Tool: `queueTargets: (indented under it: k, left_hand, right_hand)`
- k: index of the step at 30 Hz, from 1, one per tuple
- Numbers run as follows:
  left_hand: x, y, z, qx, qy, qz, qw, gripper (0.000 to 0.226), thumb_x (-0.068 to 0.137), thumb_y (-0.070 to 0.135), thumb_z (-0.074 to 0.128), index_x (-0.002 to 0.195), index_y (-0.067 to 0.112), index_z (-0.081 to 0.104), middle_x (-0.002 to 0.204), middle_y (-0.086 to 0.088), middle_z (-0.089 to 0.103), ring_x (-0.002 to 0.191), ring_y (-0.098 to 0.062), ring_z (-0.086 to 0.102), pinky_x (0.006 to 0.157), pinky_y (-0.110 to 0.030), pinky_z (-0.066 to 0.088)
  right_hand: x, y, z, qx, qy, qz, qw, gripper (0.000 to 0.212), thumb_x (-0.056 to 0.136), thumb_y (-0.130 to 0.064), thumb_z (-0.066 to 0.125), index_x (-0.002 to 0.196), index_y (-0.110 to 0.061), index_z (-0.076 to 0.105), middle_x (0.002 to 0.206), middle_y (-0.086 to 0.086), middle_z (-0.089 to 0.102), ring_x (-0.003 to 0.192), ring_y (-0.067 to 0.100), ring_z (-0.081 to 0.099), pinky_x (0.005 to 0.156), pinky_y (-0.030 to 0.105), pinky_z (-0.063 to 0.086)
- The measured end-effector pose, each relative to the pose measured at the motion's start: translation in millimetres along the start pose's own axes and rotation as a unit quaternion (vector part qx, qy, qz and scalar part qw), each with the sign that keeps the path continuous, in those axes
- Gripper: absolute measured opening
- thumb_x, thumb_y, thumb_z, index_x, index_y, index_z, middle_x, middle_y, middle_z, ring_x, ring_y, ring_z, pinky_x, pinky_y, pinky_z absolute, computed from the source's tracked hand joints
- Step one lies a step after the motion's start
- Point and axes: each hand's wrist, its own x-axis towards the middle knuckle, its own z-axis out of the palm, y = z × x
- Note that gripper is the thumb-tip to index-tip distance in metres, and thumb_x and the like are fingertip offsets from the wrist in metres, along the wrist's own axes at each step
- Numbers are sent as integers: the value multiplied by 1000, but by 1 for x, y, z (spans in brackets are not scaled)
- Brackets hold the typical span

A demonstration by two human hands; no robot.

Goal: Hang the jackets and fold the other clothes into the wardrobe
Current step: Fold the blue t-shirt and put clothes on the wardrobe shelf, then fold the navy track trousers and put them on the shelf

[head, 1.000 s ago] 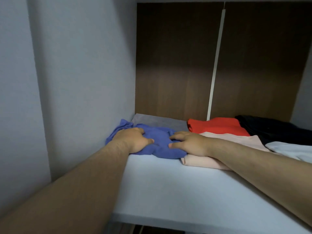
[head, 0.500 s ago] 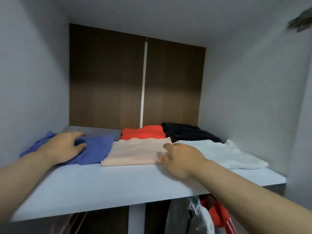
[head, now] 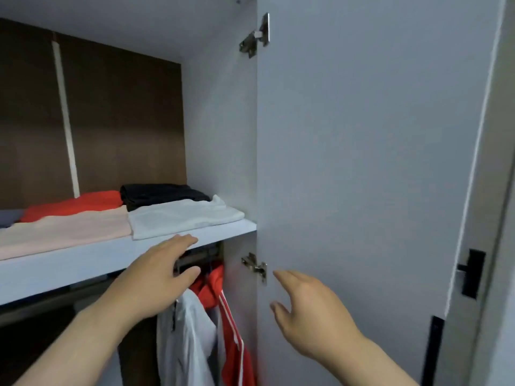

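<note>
Folded clothes lie on the wardrobe shelf (head: 83, 260): a pink piece (head: 64, 232), a white one (head: 181, 218), a red one (head: 75, 204) and a black one (head: 161, 195) behind. Below the shelf hang a white jacket (head: 186, 341) and a red jacket with white stripes (head: 231, 330). My left hand (head: 158, 277) hovers, fingers relaxed, in front of the shelf edge and holds nothing. My right hand (head: 309, 310) is spread and empty, close to the inner face of the open door (head: 362, 162).
The open wardrobe door stands on the right with two metal hinges (head: 255, 266) and a black handle (head: 471, 274) at its far edge. A hanging rail (head: 195, 257) runs under the shelf. The back panel (head: 111, 121) is dark brown wood.
Both hands have come off the clothes on the shelf and drawn back. My view has swung right, so the blue garment is out of sight and the open door fills the right side.
</note>
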Motion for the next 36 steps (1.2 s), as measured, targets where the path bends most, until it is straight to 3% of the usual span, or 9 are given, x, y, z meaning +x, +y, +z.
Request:
queueTargets:
  k: [3,6,11,17,21,23,26,30,36]
  left_hand:
    - [-13,39,52,-25,-50,40,998,63,92,44,60,149,35,37,157,14,31,145,1,18,117,-22,17]
    - [-22,74,93,-44,-72,77,993,57,90,42,64,143,31,47,154,9,38,143,-5,29,113,-17,16]
    - [-34,146,155,-107,-137,158,972,58,80,53,50,131,26,58,137,11,51,129,-12,49,109,-30,36]
    - [-68,226,227,-179,-266,277,906,27,92,44,57,118,47,52,106,33,46,109,2,52,88,-20,43]
    - [-87,263,249,-197,-269,288,898,36,85,37,68,121,41,63,104,26,62,88,-11,62,72,-29,48]
    - [-97,283,262,-183,-301,335,874,44,89,49,59,132,50,49,129,29,54,106,-9,61,85,-27,48]
    - [-115,319,286,-166,-369,408,818,54,93,62,40,145,50,28,149,32,30,135,-2,39,104,-25,38]
    - [-154,391,310,-172,-415,464,763,57,94,59,42,148,45,29,155,25,26,142,-1,27,114,-26,29]
    - [-216,508,320,-191,-430,533,703,58,95,54,47,149,39,32,157,18,28,143,-2,27,114,-21,21]
  right_hand:
    - [-49,31,-16,-17,-3,37,999,54,94,-43,49,145,-28,41,141,-10,52,128,17,48,100,31,45]
    - [-92,57,-36,-33,13,83,996,54,95,-44,49,147,-29,40,141,-12,52,130,14,47,102,29,41]
    - [-155,87,-66,-53,29,194,979,50,93,-47,50,141,-33,46,135,-14,56,125,12,49,101,27,42]
    - [-237,117,-84,-110,17,380,918,53,90,-57,46,137,-32,50,129,-11,59,122,13,52,98,30,46]
    - [-299,123,-89,-132,18,491,861,57,88,-59,45,137,-31,52,133,-12,58,124,11,51,101,27,42]
    - [-331,122,-89,-148,13,542,827,56,88,-59,46,136,-31,53,132,-12,58,124,12,52,100,26,41]
    - [-377,112,-95,-154,4,607,780,54,86,-58,45,132,-30,56,128,-8,60,119,15,54,96,27,42]
    - [-439,102,-116,-178,10,673,717,49,86,-53,46,122,-23,60,120,-3,63,114,21,56,93,34,46]
    - [-535,106,-171,-198,49,727,656,51,92,-48,49,139,-30,49,136,-7,57,127,16,50,104,31,40]
